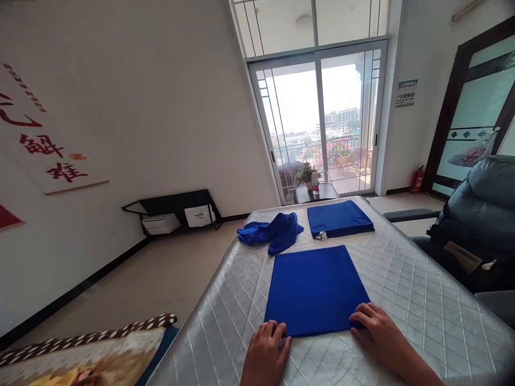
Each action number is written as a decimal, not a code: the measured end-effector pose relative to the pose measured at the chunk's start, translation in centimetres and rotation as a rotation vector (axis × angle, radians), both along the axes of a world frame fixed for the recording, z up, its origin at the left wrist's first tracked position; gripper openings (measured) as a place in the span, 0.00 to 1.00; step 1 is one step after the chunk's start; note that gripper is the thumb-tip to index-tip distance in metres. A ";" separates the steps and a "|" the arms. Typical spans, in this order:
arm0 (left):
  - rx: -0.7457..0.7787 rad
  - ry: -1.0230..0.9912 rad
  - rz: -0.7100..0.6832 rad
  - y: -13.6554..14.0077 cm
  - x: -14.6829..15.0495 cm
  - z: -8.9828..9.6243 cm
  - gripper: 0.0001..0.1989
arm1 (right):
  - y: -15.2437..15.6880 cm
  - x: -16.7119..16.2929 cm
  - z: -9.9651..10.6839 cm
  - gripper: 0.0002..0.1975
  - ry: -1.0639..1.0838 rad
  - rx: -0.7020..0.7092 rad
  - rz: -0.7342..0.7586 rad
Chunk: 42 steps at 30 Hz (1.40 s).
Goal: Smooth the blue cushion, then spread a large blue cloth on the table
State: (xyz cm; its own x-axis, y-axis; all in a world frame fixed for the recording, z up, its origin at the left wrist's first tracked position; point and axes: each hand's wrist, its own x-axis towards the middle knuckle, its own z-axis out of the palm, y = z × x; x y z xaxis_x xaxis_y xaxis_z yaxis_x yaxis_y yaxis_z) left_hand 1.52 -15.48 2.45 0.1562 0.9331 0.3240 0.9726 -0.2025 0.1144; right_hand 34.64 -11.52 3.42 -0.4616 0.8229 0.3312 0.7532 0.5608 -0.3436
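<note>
A flat, square folded blue cloth (316, 289) lies on the silver quilted mattress (418, 300) in front of me. My left hand (266, 348) is at its near left corner, fingers curled over the edge and thumb alongside. At the near right corner, my right hand (372, 324) pinches the cloth with bent fingers. Beyond it rests a neat stack of folded blue cloths (340, 217), with white tags showing at its front corner. To the left of that stack is a crumpled blue cloth (277, 230). The undersides of both hands' grips are partly hidden.
A small dark table (322, 195) with a water bottle (315, 182) and potted plant stands past the mattress. A dark armchair (478, 214) is close on the right. By the left wall sits a black rack (173, 203) with white boxes. Patterned bedding (120, 348) fills the lower left.
</note>
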 end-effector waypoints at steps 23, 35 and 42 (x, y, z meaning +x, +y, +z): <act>0.082 0.073 -0.265 1.9 6.3 0.1 0.09 | -0.5 -0.7 0.3 0.14 -0.071 0.106 0.087; 0.098 0.069 -0.363 1.5 6.0 -0.3 0.08 | -0.9 -0.8 1.5 0.16 -0.015 0.022 0.070; 0.091 0.060 -0.319 1.5 6.1 -1.0 0.10 | 1.2 -0.2 1.8 0.21 -0.055 0.009 -0.130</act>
